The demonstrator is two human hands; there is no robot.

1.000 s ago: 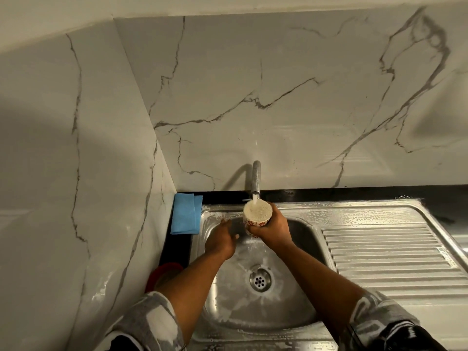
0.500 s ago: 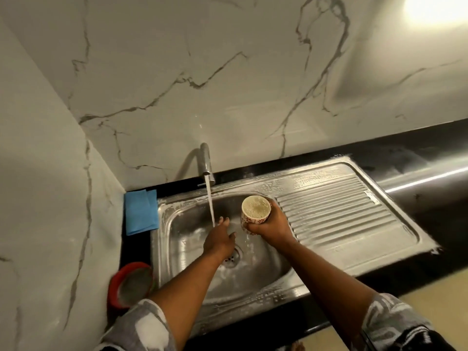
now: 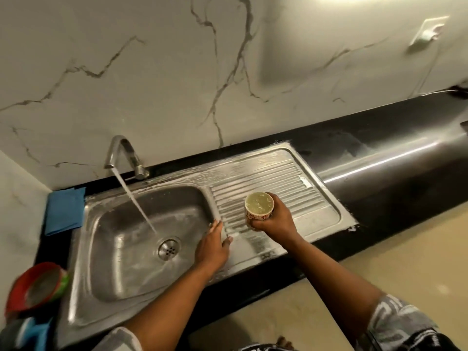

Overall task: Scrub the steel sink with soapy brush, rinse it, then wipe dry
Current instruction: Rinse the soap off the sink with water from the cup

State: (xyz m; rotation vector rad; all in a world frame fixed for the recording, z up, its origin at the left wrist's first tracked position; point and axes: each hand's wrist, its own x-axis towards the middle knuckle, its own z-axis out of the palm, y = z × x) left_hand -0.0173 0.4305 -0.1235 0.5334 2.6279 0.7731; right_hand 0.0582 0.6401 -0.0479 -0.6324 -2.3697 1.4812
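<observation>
My right grip (image 3: 274, 221) is wrapped round a small patterned cup (image 3: 258, 204), held upright and brimful of water over the ribbed drainboard (image 3: 286, 173), which lies at 3 o'clock from the basin of the steel sink (image 3: 101, 249). My left grip (image 3: 212, 247) holds nothing. Its fingers lie straight on the ridge between basin and drainboard, with white suds just beside the fingertips. The tap (image 3: 121, 148) at 12 o'clock of the basin is running, and its stream (image 3: 134, 198) lands near the drain (image 3: 169, 249). I judge this to be the rinse, with the drainboard's turn now. To do it well I would carry the cup toward the 2 o'clock corner and tip it slowly there, so the water follows the ribs back to the basin. The flat left palm can then sweep the foam along the grooves, not across them. A fast pour near the 6 o'clock rim would likely spill onto the black worktop (image 3: 379, 183). The cup is probably slick, so I would keep the fingers firm. The blue cloth (image 3: 64, 211) at 10 o'clock lies ready for the drying.
</observation>
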